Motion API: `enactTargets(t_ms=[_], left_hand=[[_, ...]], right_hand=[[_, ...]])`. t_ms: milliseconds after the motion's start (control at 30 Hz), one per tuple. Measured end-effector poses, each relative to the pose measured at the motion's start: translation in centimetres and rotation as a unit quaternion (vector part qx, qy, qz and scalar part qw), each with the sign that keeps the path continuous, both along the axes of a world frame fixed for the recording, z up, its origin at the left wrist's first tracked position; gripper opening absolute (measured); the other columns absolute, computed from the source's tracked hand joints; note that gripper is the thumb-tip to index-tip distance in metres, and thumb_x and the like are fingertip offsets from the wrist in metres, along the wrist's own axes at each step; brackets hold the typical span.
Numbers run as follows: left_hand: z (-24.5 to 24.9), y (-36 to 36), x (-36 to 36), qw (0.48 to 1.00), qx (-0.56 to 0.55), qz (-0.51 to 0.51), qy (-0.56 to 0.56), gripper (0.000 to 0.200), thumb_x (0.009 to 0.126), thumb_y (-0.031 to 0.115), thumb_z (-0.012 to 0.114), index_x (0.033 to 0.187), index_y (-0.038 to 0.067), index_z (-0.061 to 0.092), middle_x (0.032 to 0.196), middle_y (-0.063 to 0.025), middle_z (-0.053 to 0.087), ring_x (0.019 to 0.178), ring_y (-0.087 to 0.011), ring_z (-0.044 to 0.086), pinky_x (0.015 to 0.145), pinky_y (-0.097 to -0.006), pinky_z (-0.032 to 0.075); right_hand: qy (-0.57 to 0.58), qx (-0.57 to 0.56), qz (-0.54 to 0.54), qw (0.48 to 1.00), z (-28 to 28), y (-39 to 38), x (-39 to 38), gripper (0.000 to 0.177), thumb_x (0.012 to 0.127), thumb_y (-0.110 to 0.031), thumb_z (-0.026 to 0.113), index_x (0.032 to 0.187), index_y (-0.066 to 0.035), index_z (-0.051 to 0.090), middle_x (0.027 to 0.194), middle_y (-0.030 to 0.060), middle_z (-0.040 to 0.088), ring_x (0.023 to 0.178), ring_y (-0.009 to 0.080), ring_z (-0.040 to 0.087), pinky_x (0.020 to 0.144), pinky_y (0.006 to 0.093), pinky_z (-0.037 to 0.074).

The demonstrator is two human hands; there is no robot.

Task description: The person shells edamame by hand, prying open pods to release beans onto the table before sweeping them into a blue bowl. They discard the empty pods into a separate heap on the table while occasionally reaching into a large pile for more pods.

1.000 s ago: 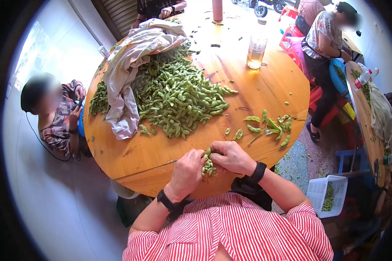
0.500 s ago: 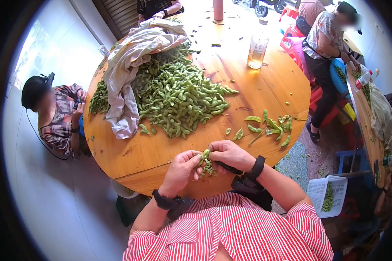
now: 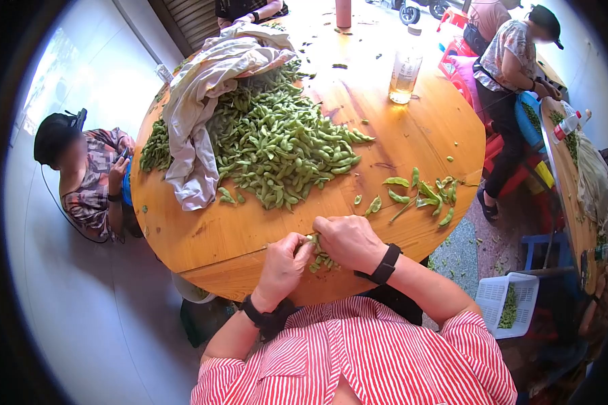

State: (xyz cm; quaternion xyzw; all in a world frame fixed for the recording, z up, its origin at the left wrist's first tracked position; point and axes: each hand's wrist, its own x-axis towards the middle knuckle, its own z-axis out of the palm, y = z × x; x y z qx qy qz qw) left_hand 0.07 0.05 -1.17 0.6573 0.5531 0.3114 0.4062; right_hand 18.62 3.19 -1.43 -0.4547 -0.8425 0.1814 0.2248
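My left hand [image 3: 284, 266] and my right hand [image 3: 351, 244] meet at the near edge of the round wooden table [image 3: 230, 246]. Their fingers pinch a green soybean pod [image 3: 311, 237], mostly hidden between the fingertips. Just below it lies a small group of shelled beans [image 3: 324, 262], partly covered by my hands. Beyond them spreads a large heap of soybean pods [image 3: 284, 148], with a pale cloth [image 3: 190, 145] draped over its left side. Several opened pods [image 3: 432, 196] are scattered to the right of my right hand.
A bottle of amber liquid [image 3: 402, 77] stands on the table's far right. At the left sits a person [image 3: 91, 175]; another person [image 3: 510, 74] stands by a second table [image 3: 566, 189]. A white basket [image 3: 486, 304] holding green beans is on the floor at right.
My hands have drawn closer together, and the right one has turned so its back faces up. The pod between them is now more hidden. The view has shifted slightly.
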Motion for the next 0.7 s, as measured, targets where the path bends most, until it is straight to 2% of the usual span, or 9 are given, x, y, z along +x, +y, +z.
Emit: enactTargets(t_ms=[67, 167, 233, 367, 433, 533, 667, 700], left_hand=[[-0.2, 0.2, -0.3, 0.999, 0.034, 0.014, 0.011, 0.014, 0.094, 0.010, 0.065, 0.092, -0.004, 0.065, 0.067, -0.0006, 0.057, 0.060, -0.0064, 0.047, 0.055, -0.0260, 0.042], [-0.2, 0.4, -0.9, 0.997, 0.063, 0.026, 0.043, 0.013, 0.092, 0.009, 0.066, 0.094, -0.004, 0.065, 0.067, -0.0024, 0.057, 0.063, -0.0060, 0.048, 0.055, -0.0264, 0.042], [-0.1, 0.4, -1.1, 0.998, 0.037, 0.036, 0.045, 0.012, 0.092, 0.008, 0.065, 0.096, -0.004, 0.064, 0.068, -0.0012, 0.057, 0.063, -0.0057, 0.048, 0.056, -0.0263, 0.042], [0.1, 0.3, -0.5, 0.998, 0.049, 0.022, 0.041, 0.011, 0.092, 0.006, 0.064, 0.098, -0.003, 0.064, 0.071, -0.0011, 0.058, 0.063, -0.0062, 0.048, 0.056, -0.0264, 0.043], [-0.4, 0.2, 0.0, 0.998, 0.051, -0.002, -0.038, 0.011, 0.093, 0.003, 0.062, 0.100, -0.004, 0.065, 0.079, -0.0024, 0.060, 0.064, -0.0069, 0.051, 0.058, -0.0259, 0.045], [-0.6, 0.3, -0.1, 0.995, 0.094, -0.039, -0.021, 0.013, 0.093, 0.002, 0.061, 0.104, -0.005, 0.066, 0.088, -0.0030, 0.063, 0.067, -0.0061, 0.056, 0.060, -0.0237, 0.047], [-0.4, 0.5, -0.7, 0.999, 0.040, -0.021, 0.003, 0.015, 0.093, 0.001, 0.060, 0.106, -0.005, 0.066, 0.093, -0.0019, 0.064, 0.069, -0.0051, 0.059, 0.060, -0.0217, 0.049], [-0.4, 0.5, -0.8, 0.999, 0.011, -0.022, -0.023, 0.015, 0.094, 0.001, 0.059, 0.107, -0.004, 0.066, 0.091, -0.0012, 0.064, 0.068, -0.0048, 0.059, 0.059, -0.0212, 0.049]], right_hand=[[-0.011, 0.007, -0.010, 1.000, -0.1, 0.2, 0.0, 0.011, 0.083, -0.009, 0.061, 0.090, -0.004, 0.054, 0.074, 0.0169, 0.065, 0.072, 0.0372, 0.068, 0.058, 0.0469, 0.052], [-0.012, -0.010, -0.026, 1.000, -0.4, 0.4, 0.3, 0.016, 0.083, -0.011, 0.061, 0.098, -0.005, 0.062, 0.081, 0.0155, 0.069, 0.074, 0.0339, 0.069, 0.062, 0.0448, 0.054], [0.036, -0.034, -0.056, 0.997, -0.5, 0.4, 0.7, 0.020, 0.084, -0.014, 0.063, 0.102, -0.005, 0.064, 0.081, 0.0166, 0.070, 0.075, 0.0350, 0.069, 0.066, 0.0449, 0.054], [0.107, -0.108, -0.036, 0.988, 0.7, -0.1, 1.0, 0.024, 0.084, -0.017, 0.065, 0.105, -0.004, 0.065, 0.082, 0.0181, 0.070, 0.076, 0.0364, 0.069, 0.069, 0.0454, 0.054], [0.105, -0.130, -0.024, 0.986, 0.4, -0.3, 0.9, 0.025, 0.084, -0.020, 0.066, 0.104, -0.003, 0.065, 0.080, 0.0186, 0.069, 0.077, 0.0365, 0.069, 0.070, 0.0450, 0.054], [0.087, -0.118, -0.033, 0.989, 0.1, -0.3, 1.1, 0.024, 0.085, -0.021, 0.066, 0.102, -0.003, 0.066, 0.080, 0.0199, 0.069, 0.078, 0.0365, 0.069, 0.071, 0.0445, 0.054], [0.088, -0.101, -0.058, 0.989, 0.3, -0.4, 1.5, 0.025, 0.085, -0.020, 0.068, 0.101, -0.002, 0.065, 0.081, 0.0200, 0.069, 0.078, 0.0362, 0.069, 0.071, 0.0429, 0.054], [0.141, -0.128, -0.042, 0.981, 0.4, -0.5, 1.5, 0.024, 0.085, -0.021, 0.067, 0.100, -0.002, 0.065, 0.082, 0.0201, 0.069, 0.080, 0.0374, 0.068, 0.071, 0.0448, 0.054]])
